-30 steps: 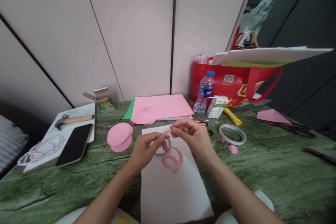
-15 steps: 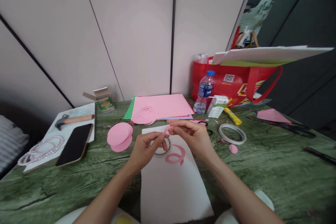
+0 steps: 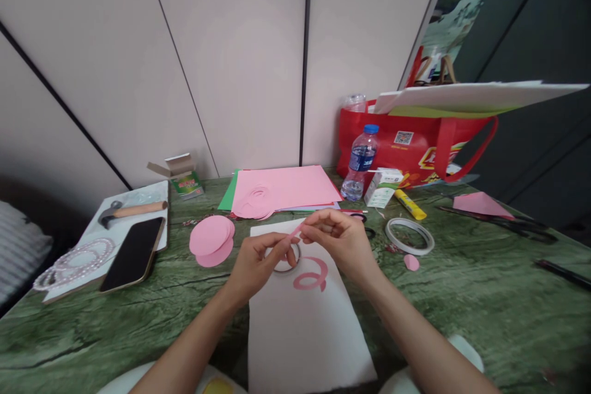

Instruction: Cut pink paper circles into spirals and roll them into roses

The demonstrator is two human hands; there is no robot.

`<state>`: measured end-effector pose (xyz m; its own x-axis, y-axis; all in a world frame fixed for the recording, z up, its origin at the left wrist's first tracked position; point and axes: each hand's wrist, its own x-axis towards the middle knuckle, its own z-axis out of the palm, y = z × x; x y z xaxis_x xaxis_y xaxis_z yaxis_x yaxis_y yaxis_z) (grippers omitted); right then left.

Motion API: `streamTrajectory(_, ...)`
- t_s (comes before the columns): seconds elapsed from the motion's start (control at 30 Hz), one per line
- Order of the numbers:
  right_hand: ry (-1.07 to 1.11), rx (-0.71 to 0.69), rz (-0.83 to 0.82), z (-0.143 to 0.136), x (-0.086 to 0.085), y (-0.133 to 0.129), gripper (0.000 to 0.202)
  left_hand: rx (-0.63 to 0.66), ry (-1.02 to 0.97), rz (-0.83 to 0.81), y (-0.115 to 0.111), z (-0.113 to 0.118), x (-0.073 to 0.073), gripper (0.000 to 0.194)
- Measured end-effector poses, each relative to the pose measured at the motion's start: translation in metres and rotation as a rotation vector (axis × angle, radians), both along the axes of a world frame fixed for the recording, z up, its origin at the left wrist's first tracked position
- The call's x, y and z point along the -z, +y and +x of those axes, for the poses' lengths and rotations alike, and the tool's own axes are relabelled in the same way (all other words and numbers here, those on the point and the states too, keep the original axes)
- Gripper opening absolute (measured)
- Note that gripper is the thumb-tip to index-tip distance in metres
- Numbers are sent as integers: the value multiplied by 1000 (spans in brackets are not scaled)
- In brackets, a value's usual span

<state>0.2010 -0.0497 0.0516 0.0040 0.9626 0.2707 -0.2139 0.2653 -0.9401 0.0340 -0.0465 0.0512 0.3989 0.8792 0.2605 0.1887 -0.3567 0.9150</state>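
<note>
Above a white sheet [image 3: 305,332], my left hand [image 3: 261,261] pinches a narrow pink paper strip [image 3: 295,232]. My right hand [image 3: 339,243] holds the same strip near its other end, thumb and forefinger together, close to my left fingertips. From the hands a curled pink length [image 3: 316,277] hangs in a loop over the sheet. A tape roll [image 3: 289,268] lies on the sheet, partly hidden by my left hand.
Pink circles [image 3: 211,240] lie left of the sheet; coloured papers [image 3: 295,184] lie behind. Further left are a phone [image 3: 133,253], hammer [image 3: 133,209] and beads [image 3: 76,261]. At right stand a bottle [image 3: 360,166] and red bag [image 3: 401,148], with another tape roll [image 3: 429,249] in front.
My right fingers have shifted slightly along the strip. The stretch between my hands looks straighter, and the hanging curl has moved slightly right.
</note>
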Motion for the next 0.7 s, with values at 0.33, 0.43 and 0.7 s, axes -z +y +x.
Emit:
streamTrajectory(0.33,46,21,37,-1,-2,0,12,4,-8,7,1,0,1,25)
streamTrajectory(0.43,41,-7,37,0,-2,0,10,-4,-15,5,1,-1,0,25)
streamTrajectory(0.7,-11,-24,23,1,-1,0,13,-25,-1,15,1,-1,-2,26)
